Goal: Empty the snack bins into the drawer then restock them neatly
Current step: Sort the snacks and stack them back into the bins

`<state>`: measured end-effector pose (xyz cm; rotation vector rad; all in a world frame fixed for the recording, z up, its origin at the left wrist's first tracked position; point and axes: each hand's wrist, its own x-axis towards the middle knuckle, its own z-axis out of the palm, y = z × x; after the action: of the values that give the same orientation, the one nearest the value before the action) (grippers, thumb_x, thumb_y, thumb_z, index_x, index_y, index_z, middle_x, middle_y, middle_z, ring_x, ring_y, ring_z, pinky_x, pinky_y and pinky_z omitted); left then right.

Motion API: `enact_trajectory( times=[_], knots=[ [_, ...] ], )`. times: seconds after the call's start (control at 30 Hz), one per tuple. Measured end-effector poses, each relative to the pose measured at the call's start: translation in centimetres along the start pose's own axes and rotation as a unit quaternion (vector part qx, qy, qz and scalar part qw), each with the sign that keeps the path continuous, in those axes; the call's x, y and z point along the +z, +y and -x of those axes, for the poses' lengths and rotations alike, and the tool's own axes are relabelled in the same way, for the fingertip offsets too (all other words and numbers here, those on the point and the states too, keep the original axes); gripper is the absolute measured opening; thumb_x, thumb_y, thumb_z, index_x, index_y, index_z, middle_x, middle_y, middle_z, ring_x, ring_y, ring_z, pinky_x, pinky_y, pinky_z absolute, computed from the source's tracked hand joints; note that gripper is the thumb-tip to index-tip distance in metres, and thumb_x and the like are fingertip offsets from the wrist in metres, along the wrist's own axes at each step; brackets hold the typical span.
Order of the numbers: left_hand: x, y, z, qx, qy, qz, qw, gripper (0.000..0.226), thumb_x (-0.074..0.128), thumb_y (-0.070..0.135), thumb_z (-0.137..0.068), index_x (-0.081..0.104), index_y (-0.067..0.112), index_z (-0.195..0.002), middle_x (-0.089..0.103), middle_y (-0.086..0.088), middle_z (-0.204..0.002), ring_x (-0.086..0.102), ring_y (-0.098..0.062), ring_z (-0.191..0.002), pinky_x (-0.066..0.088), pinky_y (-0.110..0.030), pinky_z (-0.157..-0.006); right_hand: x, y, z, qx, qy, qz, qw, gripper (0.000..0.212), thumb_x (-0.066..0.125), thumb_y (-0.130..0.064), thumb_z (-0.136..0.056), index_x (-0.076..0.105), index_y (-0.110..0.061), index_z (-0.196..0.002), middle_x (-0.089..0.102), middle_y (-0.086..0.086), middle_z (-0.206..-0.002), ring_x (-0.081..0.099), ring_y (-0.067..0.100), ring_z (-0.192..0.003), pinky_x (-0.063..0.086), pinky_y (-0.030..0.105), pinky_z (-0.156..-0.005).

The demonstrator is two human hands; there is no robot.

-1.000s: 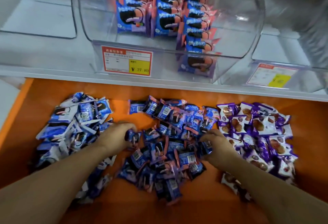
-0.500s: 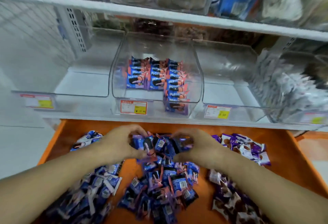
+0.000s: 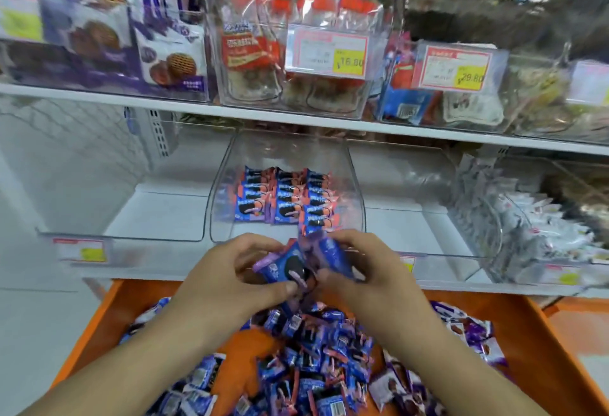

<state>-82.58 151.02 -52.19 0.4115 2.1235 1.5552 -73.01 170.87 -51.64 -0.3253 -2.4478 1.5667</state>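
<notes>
My left hand (image 3: 230,279) and my right hand (image 3: 369,270) together grip a small bunch of blue-and-pink cookie packets (image 3: 298,267), held just in front of the middle clear bin (image 3: 354,191). That bin holds neat rows of the same packets (image 3: 286,198) standing at its back. Below my hands, the orange drawer (image 3: 524,349) holds a loose heap of blue-and-pink packets (image 3: 316,363), with blue-white packets (image 3: 194,386) at the left and purple ones (image 3: 461,333) at the right.
An empty clear bin (image 3: 158,214) stands left of the middle bin and another (image 3: 418,221) to its right. Further right a bin holds white packets (image 3: 534,218). The shelf above (image 3: 296,117) carries bins of biscuits with price tags.
Both hands have lifted out of the drawer heap with gathered packets and come together in front of the middle bin. My view has tilted up, showing the upper shelf.
</notes>
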Motion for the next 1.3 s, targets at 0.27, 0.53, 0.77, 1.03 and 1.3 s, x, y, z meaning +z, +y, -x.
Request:
enact_trajectory(
  times=[0.27, 0.53, 0.77, 1.03, 1.3],
  knots=[
    [-0.8, 0.1, -1.8, -0.004, 0.021, -0.029, 0.999, 0.066, 0.090, 0.062, -0.065, 0.069, 0.042, -0.124, 0.073, 0.022, -0.119, 0.066, -0.004, -0.116, 0.051, -0.043, -0.107, -2.3, -0.1, -3.0, 0.051, 0.014, -0.249, 0.967, 0.027, 0.072, -0.017, -0.080, 0.074, -0.007, -0.105, 0.067, 0.022, -0.095, 0.054, 0.028, -0.082, 0.042, 0.034, -0.070],
    [-1.0, 1.2, -0.8, -0.006, 0.011, 0.070, 0.997, 0.042, 0.081, 0.017, -0.086, 0.068, 0.031, -0.124, 0.080, 0.001, -0.106, 0.077, -0.019, -0.098, 0.058, -0.046, -0.095, -1.4, -0.5, -2.2, 0.080, 0.000, -0.239, 0.968, 0.044, 0.079, 0.001, -0.087, 0.063, -0.020, -0.123, 0.075, 0.021, -0.111, 0.072, 0.044, -0.105, 0.052, 0.058, -0.104],
    [-0.9, 1.9, 0.6, 0.002, -0.021, 0.099, 0.995, 0.035, 0.081, 0.033, -0.084, 0.073, 0.039, -0.117, 0.076, 0.013, -0.117, 0.070, -0.005, -0.112, 0.051, -0.042, -0.105, 0.4, -2.0, -0.6, 0.036, 0.035, -0.088, 0.995, 0.025, 0.086, -0.017, -0.085, 0.065, -0.024, -0.099, 0.075, -0.001, -0.096, 0.072, 0.018, -0.092, 0.058, 0.033, -0.080],
    [-1.2, 2.1, 1.1, 0.032, 0.000, 0.045, 0.999, 0.046, 0.084, 0.040, -0.074, 0.071, 0.042, -0.118, 0.074, 0.022, -0.117, 0.066, 0.004, -0.114, 0.049, -0.040, -0.109, 2.4, -2.7, -0.1, -0.006, 0.019, 0.043, 0.999, 0.035, 0.090, -0.034, -0.080, 0.063, -0.033, -0.103, 0.066, -0.009, -0.095, 0.060, 0.008, -0.085, 0.050, 0.018, -0.076],
    [-2.9, 2.0, 0.1, 0.070, -0.023, -0.028, 0.997, 0.052, 0.088, 0.028, -0.079, 0.067, 0.047, -0.123, 0.072, 0.027, -0.116, 0.067, 0.006, -0.109, 0.054, -0.022, -0.095, 0.6, -3.7, -2.1, -0.087, -0.066, 0.158, 0.981, 0.059, 0.083, -0.033, -0.087, 0.056, -0.052, -0.136, 0.055, -0.028, -0.137, 0.051, -0.006, -0.129, 0.044, 0.013, -0.102]
  ],
)
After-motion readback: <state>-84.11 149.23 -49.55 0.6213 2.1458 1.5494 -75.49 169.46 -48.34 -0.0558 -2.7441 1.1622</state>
